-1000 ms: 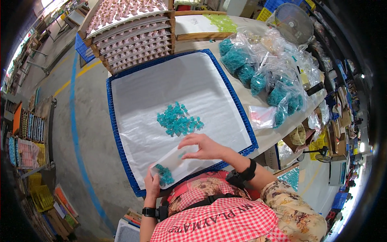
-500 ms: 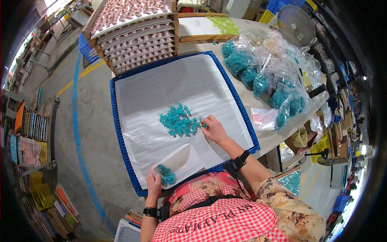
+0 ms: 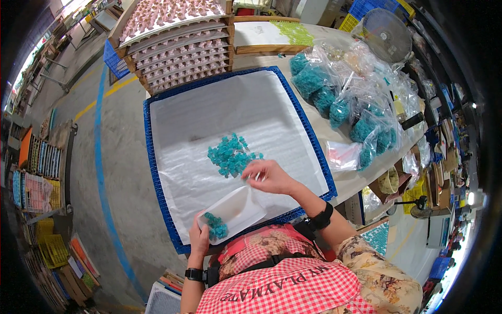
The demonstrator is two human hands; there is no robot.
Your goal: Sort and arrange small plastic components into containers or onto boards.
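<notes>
My left hand (image 3: 198,236) grips the near left end of a shallow white tray (image 3: 241,210), tilted above the sheet's near edge. Small teal pieces (image 3: 215,227) lie in it, beside my fingers. Beyond the tray, a loose pile of the same teal pieces (image 3: 230,153) is spread on a white sheet (image 3: 193,115) in a blue-rimmed frame (image 3: 151,152). Over the tray's far right end hovers my right hand (image 3: 267,177), fingers drawn together in a pinch. It is slightly smeared by motion, and anything between the fingertips is hidden.
Clear bags of teal pieces (image 3: 334,102) crowd the table at the right, near a pink-and-white packet (image 3: 343,156). Stacked trays of pink pieces (image 3: 180,57) stand behind the frame. A fan (image 3: 386,36) is at the back right. Loaded racks (image 3: 39,183) line the left.
My right hand has come from the right edge of the pile leftward and nearer to me, over the tray's end. The left hand and tray have barely moved.
</notes>
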